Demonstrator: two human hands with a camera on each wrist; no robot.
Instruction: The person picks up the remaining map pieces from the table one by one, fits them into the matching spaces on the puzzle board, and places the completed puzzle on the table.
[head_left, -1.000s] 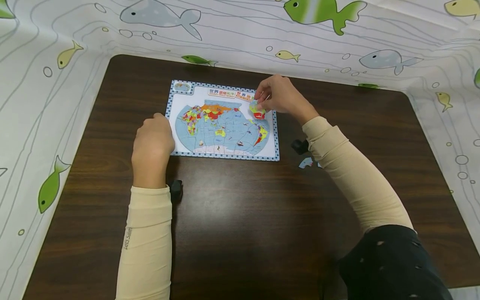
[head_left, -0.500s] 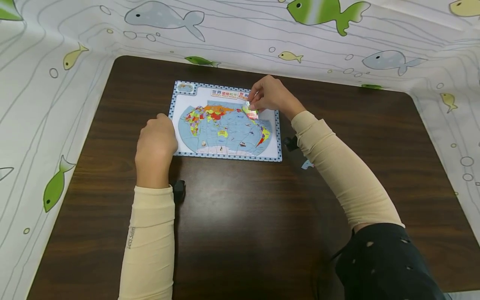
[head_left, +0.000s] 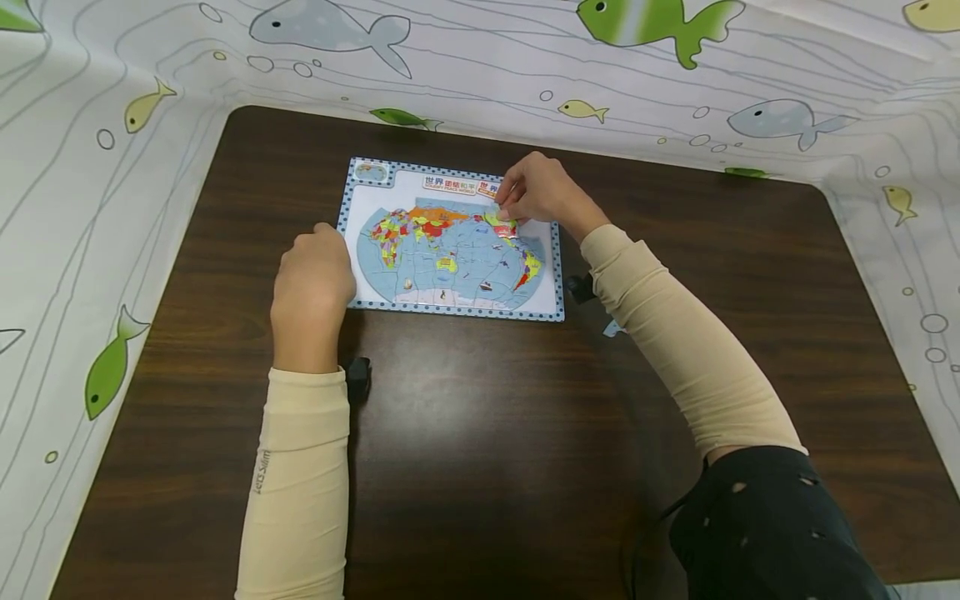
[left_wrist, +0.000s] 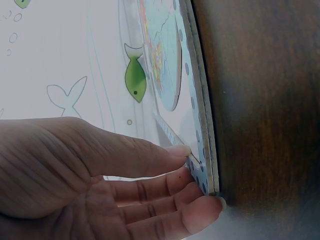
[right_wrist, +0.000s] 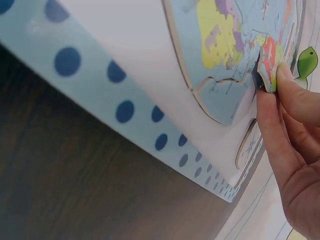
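Observation:
A world-map jigsaw puzzle board (head_left: 450, 312) with a dotted blue border lies on the dark table. My left hand (head_left: 313, 292) holds its left edge; in the left wrist view the thumb (left_wrist: 175, 151) lies over the border corner and the fingers are at the edge. At the map's upper right, my right hand (head_left: 547, 190) pinches a red, yellow and green puzzle piece (right_wrist: 270, 64) between thumb and fingers. In the right wrist view that piece is tilted, close over the gap beside the fitted pieces. Fingers partly cover it in the head view.
One loose blue puzzle piece (head_left: 612, 329) lies right of the board, partly behind the right sleeve (head_left: 675, 325). Black wrist cameras sit at both wrists. A white sheet with printed fish (head_left: 480, 83) stands around the table's (head_left: 465, 433) back and sides.
My right hand has moved left and slightly down with the puzzle piece, bringing it to the map's upper-right gap. The left hand keeps its place at the board's edge.

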